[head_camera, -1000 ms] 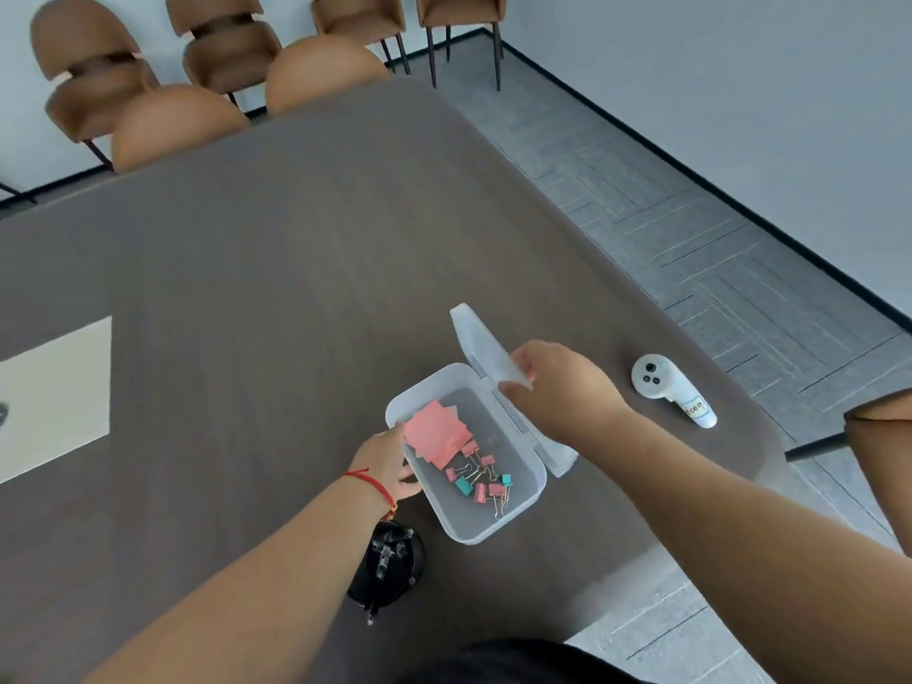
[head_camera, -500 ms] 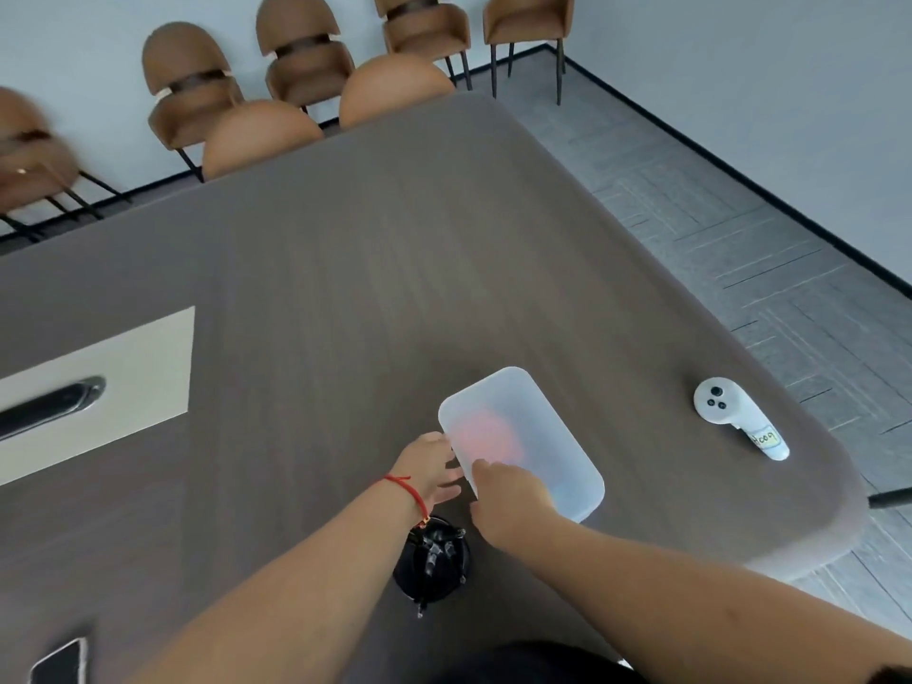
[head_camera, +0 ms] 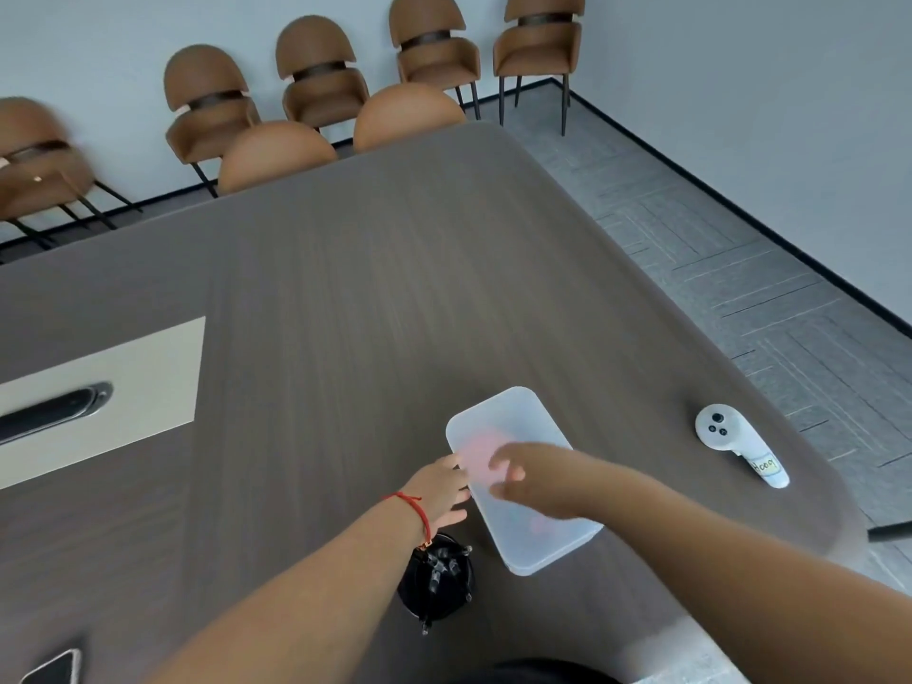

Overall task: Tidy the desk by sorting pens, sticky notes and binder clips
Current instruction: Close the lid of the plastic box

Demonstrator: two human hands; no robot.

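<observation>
A closed translucent plastic box (head_camera: 523,486) lies on a dark wood-grain table (head_camera: 345,313), with pink sticky notes (head_camera: 481,449) showing faintly through its lid. The left hand (head_camera: 441,491), a red string on its wrist, touches the box's left edge with loose fingers, gripping nothing. The right hand (head_camera: 530,473) hovers blurred over the lid; its grip cannot be told. A white controller (head_camera: 735,444) to the right carries a handwritten label, too small to read. A black pen holder (head_camera: 434,580) sits partly under the left forearm. A phone (head_camera: 54,668) is cut off at the bottom-left corner.
</observation>
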